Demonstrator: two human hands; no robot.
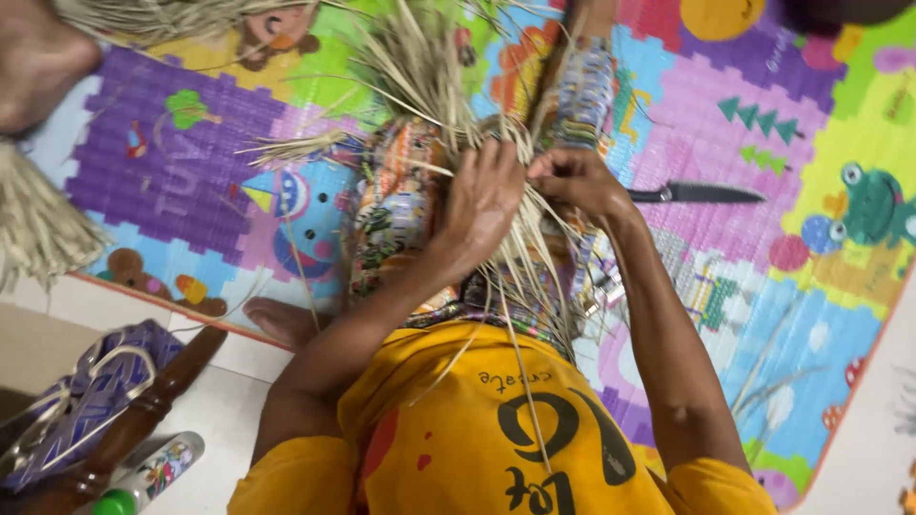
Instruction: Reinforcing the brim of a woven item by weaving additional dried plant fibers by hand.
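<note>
On the play mat (191,162), both hands meet mid-frame: left hand (484,200) grips straw strands (429,76), right hand (572,178) fingers pinch one; strands run away from the body.

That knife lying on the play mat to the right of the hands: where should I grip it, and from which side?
Grip the knife by its dark handle end, the end nearest the right hand. It lies flat on the mat, roughly crosswise, its blade tapering to a point away from the hands. I would come from above on the hand side, fingers across the handle, clear of the edge.
</note>
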